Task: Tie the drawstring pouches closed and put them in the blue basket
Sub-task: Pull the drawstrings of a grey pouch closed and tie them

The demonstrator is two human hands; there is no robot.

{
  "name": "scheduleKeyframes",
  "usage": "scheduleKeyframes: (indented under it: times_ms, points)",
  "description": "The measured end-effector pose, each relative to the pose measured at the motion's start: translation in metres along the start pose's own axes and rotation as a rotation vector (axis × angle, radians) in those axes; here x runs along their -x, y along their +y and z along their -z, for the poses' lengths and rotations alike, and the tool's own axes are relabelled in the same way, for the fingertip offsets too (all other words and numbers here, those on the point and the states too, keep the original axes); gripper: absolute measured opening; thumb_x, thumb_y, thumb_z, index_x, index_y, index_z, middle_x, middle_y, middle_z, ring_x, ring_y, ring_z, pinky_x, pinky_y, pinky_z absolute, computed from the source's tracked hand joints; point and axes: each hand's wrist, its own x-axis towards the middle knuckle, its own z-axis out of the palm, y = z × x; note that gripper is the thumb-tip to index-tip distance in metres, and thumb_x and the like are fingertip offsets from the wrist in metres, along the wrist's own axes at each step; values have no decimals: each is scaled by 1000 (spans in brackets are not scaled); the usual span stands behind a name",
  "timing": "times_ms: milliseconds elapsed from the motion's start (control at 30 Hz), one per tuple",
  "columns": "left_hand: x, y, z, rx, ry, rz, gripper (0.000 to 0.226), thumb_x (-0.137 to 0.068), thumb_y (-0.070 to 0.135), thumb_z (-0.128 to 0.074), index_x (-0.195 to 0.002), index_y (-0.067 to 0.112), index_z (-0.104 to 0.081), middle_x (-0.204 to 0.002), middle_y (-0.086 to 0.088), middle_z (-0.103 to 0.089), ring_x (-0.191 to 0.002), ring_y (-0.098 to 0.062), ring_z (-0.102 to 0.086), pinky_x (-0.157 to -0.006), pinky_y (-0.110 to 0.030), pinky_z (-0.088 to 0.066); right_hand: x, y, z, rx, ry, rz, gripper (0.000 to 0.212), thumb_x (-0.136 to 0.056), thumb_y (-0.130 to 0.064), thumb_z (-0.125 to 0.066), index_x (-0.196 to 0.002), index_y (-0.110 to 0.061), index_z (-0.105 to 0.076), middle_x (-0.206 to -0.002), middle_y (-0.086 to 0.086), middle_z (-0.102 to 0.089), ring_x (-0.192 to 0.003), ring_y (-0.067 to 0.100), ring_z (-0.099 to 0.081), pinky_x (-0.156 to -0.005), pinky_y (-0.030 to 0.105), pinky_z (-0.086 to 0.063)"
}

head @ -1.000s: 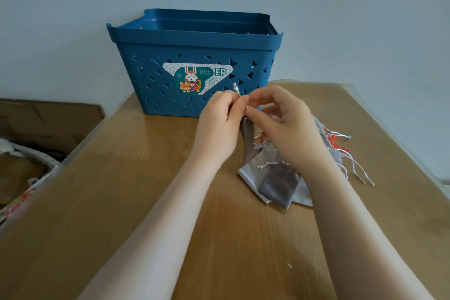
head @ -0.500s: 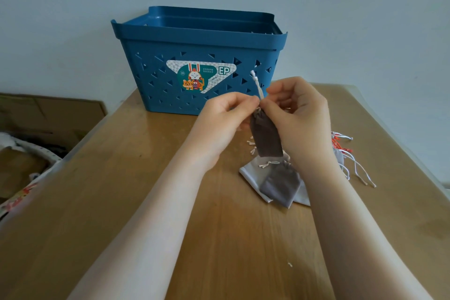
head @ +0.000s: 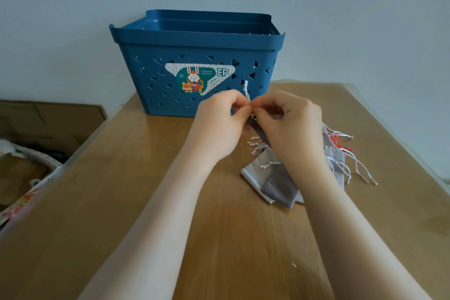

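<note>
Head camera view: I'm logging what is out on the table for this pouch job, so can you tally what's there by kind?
Blue basket: 1
Pouch held up by the left hand and right hand, both pinching its white drawstring: 1
Pile of grey pouches lying on the wooden table: 1 pile; they overlap, so the number in it cannot be told
Total: 3 entries

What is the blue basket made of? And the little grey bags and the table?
Basket: looks like moulded plastic, smooth and slightly shiny, with triangle holes cut through. Bags: soft grey cloth, matte and limp, with white string ties; the exact fabric is unclear. Table: wood or wood-look surface, glossy, with grain lines and reflections.
</note>
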Motion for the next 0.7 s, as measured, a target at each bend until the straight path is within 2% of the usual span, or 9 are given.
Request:
scheduleKeyframes:
  times_ms: [133,233,333,467,567,633,700]
  points:
    - [0,3,0,-23,18,-19,10,-92,14,-56,-87,15,-64,-91,-6,-68,-85,-26,-67,-82,-47,-53,-1,-4,4,77,-27,54,12,-80,-8,-66,-83,-16,-74,-72,-5,-67,-70,10,-62,-68,19,-48]
    - [2,8,0,-74,-4,-58,10,-93,11,-54,-93,12,-64,-96,-6,-67,-85,-20,-67,-83,-41,-52,-4,-4,11,37,-46,12,5,-82,-16,-68,-82,-17,-73,-71,-8,-65,-67,6,-59,-67,17,-47]
    - [3,10,2,-87,-55,-75,9,-93,8,-54,-92,11,-62,-97,-7,-66,-82,-17,-68,-83,-37,-53,-4,-4,13,21,-54,-17,4,-81,-14,-68,-80,-16,-71,-71,-6,-67,-66,6,-59,-67,20,-49]
    - [3,10,3,-59,-22,-30,9,-93,11,-54,-92,14,-62,-90,-3,-68,-74,-10,-69,-77,-27,-55,-4,-3,10,-40,-71,-73,6,-81,-12,-68,-79,-18,-69,-70,-11,-65,-63,4,-59,-68,26,-52]
    - [4,12,2,-29,-8,-4,8,-93,12,-55,-90,15,-62,-80,6,-63,-74,-10,-69,-77,-29,-57,-3,-4,7,-49,-16,-68,13,-81,-10,-68,-79,-23,-65,-69,-20,-61,-65,-2,-59,-70,20,-51]
    - [4,13,3,8,-11,11,8,-93,10,-55,-92,13,-63,-80,6,-61,-77,-13,-69,-76,-32,-58,-1,-6,4,-38,9,-59,13,-82,-10,-67,-81,-23,-65,-67,-23,-58,-64,-7,-56,-69,14,-47]
    - [3,13,4,7,-3,6,9,-93,11,-56,-95,12,-64,-83,3,-63,-80,-15,-68,-79,-36,-57,0,-7,3,-14,14,-46,9,-83,-10,-66,-83,-18,-70,-67,-20,-58,-64,-4,-56,-69,15,-45]
